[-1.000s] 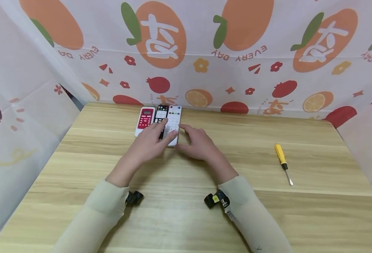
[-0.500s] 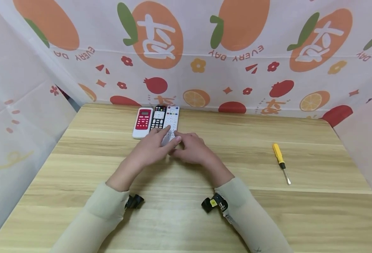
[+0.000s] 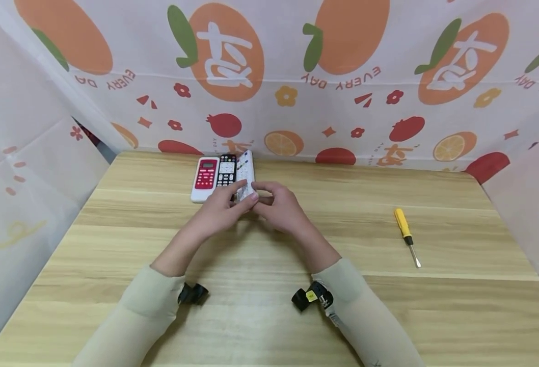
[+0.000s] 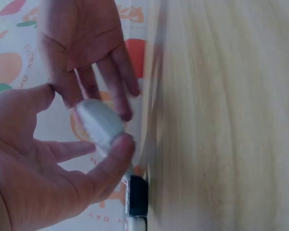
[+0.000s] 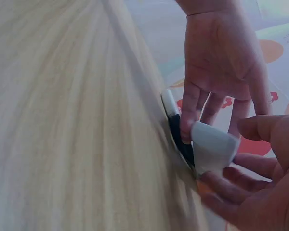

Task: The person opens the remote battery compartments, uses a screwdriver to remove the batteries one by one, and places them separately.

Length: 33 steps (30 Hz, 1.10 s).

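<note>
A white remote control (image 3: 246, 171) stands tilted on its side between both hands, right edge raised. My left hand (image 3: 216, 211) pinches it, thumb on the raised edge and a finger on its button face. In the left wrist view that thumb lies on the near end of the white remote (image 4: 100, 120). My right hand (image 3: 284, 208) holds it from the right, fingertips against its back in the right wrist view, near the pale remote end (image 5: 214, 149). Flat beside it on the left lie a black remote (image 3: 226, 168) and a red-and-white remote (image 3: 205, 176).
A yellow-handled flathead screwdriver (image 3: 402, 224) lies at the right of the wooden table (image 3: 457, 311). A white fruit-print curtain (image 3: 292, 122) hangs right behind the table's back edge.
The white remote has gone from lying flat to tilted, its right edge lifted. Both hands first slid toward its near end, then closed in on it. The other remotes and screwdriver stay put.
</note>
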Motion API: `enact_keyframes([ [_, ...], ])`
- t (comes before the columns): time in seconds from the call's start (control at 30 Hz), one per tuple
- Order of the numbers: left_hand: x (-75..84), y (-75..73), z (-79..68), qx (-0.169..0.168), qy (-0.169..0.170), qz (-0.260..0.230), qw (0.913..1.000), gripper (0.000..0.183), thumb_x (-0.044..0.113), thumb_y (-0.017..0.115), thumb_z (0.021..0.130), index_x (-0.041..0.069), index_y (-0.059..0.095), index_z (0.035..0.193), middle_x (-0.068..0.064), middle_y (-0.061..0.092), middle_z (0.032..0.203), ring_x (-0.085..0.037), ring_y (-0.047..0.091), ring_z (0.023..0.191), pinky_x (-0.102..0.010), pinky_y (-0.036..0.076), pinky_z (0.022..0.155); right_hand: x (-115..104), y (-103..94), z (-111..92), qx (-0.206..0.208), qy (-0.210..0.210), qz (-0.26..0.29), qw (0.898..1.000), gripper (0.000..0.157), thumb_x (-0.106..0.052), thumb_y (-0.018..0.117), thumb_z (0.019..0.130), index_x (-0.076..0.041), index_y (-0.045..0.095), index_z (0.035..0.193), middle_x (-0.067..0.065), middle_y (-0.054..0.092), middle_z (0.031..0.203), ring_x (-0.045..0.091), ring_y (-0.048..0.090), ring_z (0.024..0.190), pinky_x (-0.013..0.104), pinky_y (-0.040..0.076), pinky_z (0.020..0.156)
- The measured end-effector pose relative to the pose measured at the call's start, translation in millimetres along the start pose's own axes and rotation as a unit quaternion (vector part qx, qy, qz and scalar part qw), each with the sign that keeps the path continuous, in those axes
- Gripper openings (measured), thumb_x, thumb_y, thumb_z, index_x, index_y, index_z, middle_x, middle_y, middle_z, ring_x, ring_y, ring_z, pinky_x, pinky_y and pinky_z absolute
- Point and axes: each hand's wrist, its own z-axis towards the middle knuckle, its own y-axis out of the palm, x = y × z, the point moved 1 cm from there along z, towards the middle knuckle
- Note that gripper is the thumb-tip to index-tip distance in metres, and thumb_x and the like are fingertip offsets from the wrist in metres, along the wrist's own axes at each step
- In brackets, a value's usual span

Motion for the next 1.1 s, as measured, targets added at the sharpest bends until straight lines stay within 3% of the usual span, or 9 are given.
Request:
enact_keyframes([
  [0.17, 1.6, 2.4, -2.0, 0.006, 0.005, -0.084, 0.9964, 0.065, 0.040, 0.054, 0.102, -0.001, 0.037, 0.151, -0.026, 0.046, 0.147, -0.038, 0.064, 0.115, -0.049, 0.053, 0.094, -6.7, -2.4, -3.1, 0.005, -0.020, 0.061, 0.998, 0.047, -0.013, 0.070, 0.092, -0.009, 0.059, 0.137, 0.006, 0.050, 0.139, 0.026, 0.062, 0.121, 0.028, 0.056, 0.086],
  [0.33, 6.6, 3.1, -3.1, 0.040, 0.021, -0.104, 0.9935, 0.056, 0.038, 0.055, 0.102, 0.005, 0.045, 0.146, -0.017, 0.053, 0.138, -0.029, 0.070, 0.097, -0.040, 0.056, 0.082, -14.9, -6.9, -7.1, 0.021, -0.049, 0.053, 0.997, 0.044, -0.013, 0.073, 0.090, -0.010, 0.062, 0.133, 0.004, 0.053, 0.136, 0.029, 0.058, 0.125, 0.039, 0.052, 0.097],
  [0.43, 9.0, 2.6, -1.8, 0.054, 0.018, -0.142, 0.9882, 0.050, 0.035, 0.052, 0.104, 0.003, 0.050, 0.142, -0.017, 0.055, 0.134, -0.028, 0.068, 0.097, -0.039, 0.057, 0.081, -18.6, -10.8, -10.8, 0.026, -0.066, 0.051, 0.996, 0.041, -0.012, 0.073, 0.090, -0.012, 0.064, 0.130, 0.003, 0.055, 0.134, 0.026, 0.058, 0.124, 0.044, 0.051, 0.099],
  [0.53, 11.7, 1.6, -2.1, 0.053, -0.002, -0.228, 0.9723, 0.046, 0.028, 0.047, 0.106, -0.002, 0.050, 0.141, -0.021, 0.054, 0.133, -0.028, 0.064, 0.102, -0.042, 0.058, 0.085, -21.5, -15.8, -15.7, 0.030, -0.081, 0.066, 0.994, 0.039, -0.009, 0.073, 0.089, -0.014, 0.065, 0.127, 0.002, 0.058, 0.131, 0.021, 0.057, 0.123, 0.041, 0.051, 0.099],
  [0.67, 17.9, -2.9, -5.4, 0.056, -0.029, -0.336, 0.9397, 0.043, 0.021, 0.039, 0.106, -0.005, 0.049, 0.140, -0.023, 0.051, 0.132, -0.024, 0.066, 0.095, -0.040, 0.058, 0.085, -24.7, -26.9, -20.6, 0.057, -0.094, 0.117, 0.987, 0.040, -0.004, 0.071, 0.088, -0.012, 0.063, 0.127, 0.003, 0.060, 0.130, 0.021, 0.058, 0.122, 0.037, 0.051, 0.098],
  [0.77, 26.5, -6.9, -8.6, 0.061, -0.027, -0.386, 0.9199, 0.043, 0.017, 0.035, 0.105, -0.004, 0.051, 0.139, -0.022, 0.050, 0.131, -0.024, 0.069, 0.085, -0.037, 0.059, 0.082, -26.0, -36.3, -22.2, 0.104, -0.082, 0.177, 0.975, 0.045, -0.002, 0.070, 0.088, -0.011, 0.058, 0.131, 0.007, 0.056, 0.131, 0.025, 0.056, 0.120, 0.038, 0.050, 0.099],
  [0.9, 40.8, -8.4, -15.5, 0.044, 0.005, -0.440, 0.8969, 0.044, 0.013, 0.035, 0.102, 0.003, 0.043, 0.145, -0.018, 0.047, 0.138, -0.029, 0.071, 0.089, -0.039, 0.058, 0.083, -27.0, -43.9, -22.1, 0.141, -0.028, 0.283, 0.948, 0.053, -0.010, 0.067, 0.092, -0.017, 0.044, 0.139, 0.009, 0.047, 0.134, 0.026, 0.050, 0.122, 0.042, 0.049, 0.098],
  [1.0, 47.9, -4.9, -22.9, 0.016, 0.042, -0.443, 0.8953, 0.050, 0.010, 0.039, 0.102, 0.011, 0.031, 0.151, -0.015, 0.041, 0.146, -0.029, 0.066, 0.105, -0.041, 0.058, 0.085, -27.6, -44.5, -22.5, 0.100, 0.014, 0.356, 0.929, 0.053, -0.020, 0.062, 0.097, -0.024, 0.037, 0.143, 0.012, 0.050, 0.134, 0.028, 0.053, 0.121, 0.044, 0.050, 0.096],
  [1.1, 52.3, 1.4, -25.8, -0.013, 0.087, -0.412, 0.9069, 0.060, 0.007, 0.045, 0.102, 0.017, 0.019, 0.155, -0.012, 0.034, 0.152, -0.031, 0.059, 0.116, -0.046, 0.057, 0.086, -27.4, -46.3, -22.4, 0.051, 0.041, 0.387, 0.920, 0.050, -0.027, 0.056, 0.101, -0.030, 0.037, 0.146, 0.012, 0.054, 0.134, 0.030, 0.057, 0.117, 0.043, 0.051, 0.093],
])
